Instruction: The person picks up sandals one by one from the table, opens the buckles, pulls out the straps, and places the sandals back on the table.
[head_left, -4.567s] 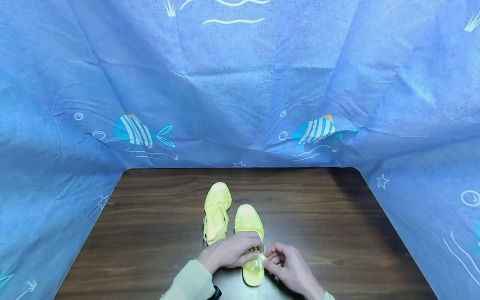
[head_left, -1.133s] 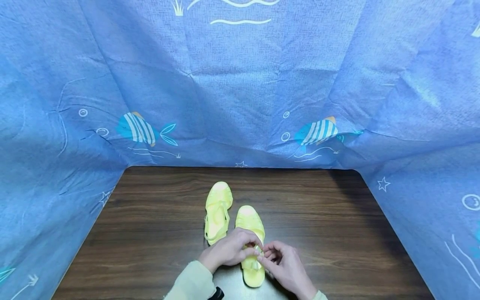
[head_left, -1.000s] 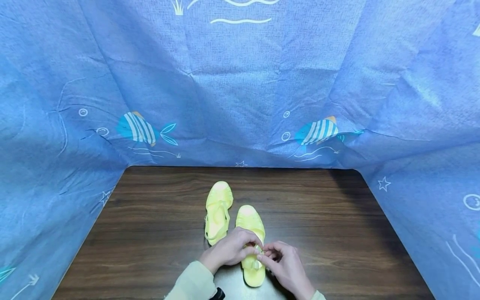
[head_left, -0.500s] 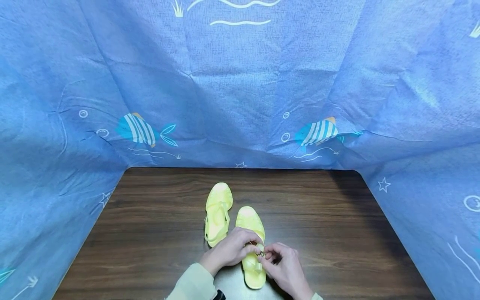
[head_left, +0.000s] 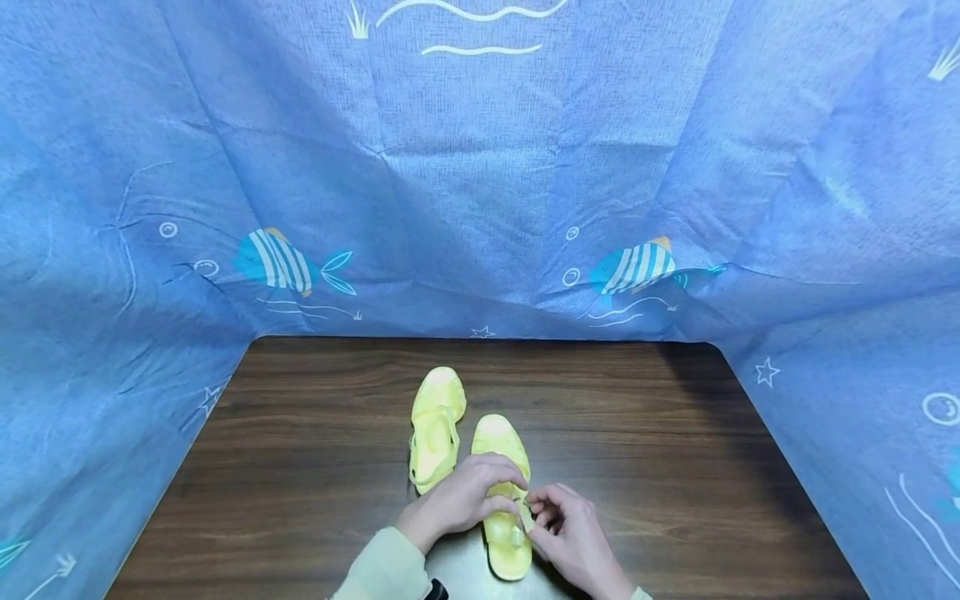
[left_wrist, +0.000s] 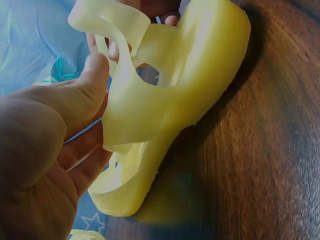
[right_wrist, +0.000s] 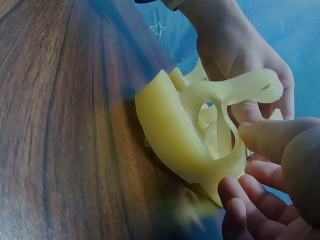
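Observation:
Two pale yellow sandals with closed toes lie on the dark table, toes pointing away. The left-hand sandal (head_left: 438, 398) is untouched. Over the nearer, right-hand sandal (head_left: 500, 435) my left hand (head_left: 463, 495) curves its thumb and fingers, holding the upper at the ankle. From the right, my right hand (head_left: 573, 529) pinches the ankle strap (head_left: 526, 515) at the sandal's outer side. In the right wrist view a loose strap end (right_wrist: 265, 87) with a small slit sticks out past the thumb. A bit of metal buckle (right_wrist: 249, 156) shows by the fingertips, mostly hidden.
Dark wood-grain table (head_left: 300, 417) with rounded far corners. A blue cloth (head_left: 465, 192) printed with fish and stars hangs behind it and along both sides. A black band (head_left: 437, 590) sits at the left wrist, by the pale green sleeve (head_left: 382, 567).
Both hands stay at the same sandal. The right fingers have shifted on the strap, and a pale strip of it now stands up between the hands, where the small metal buckle showed before.

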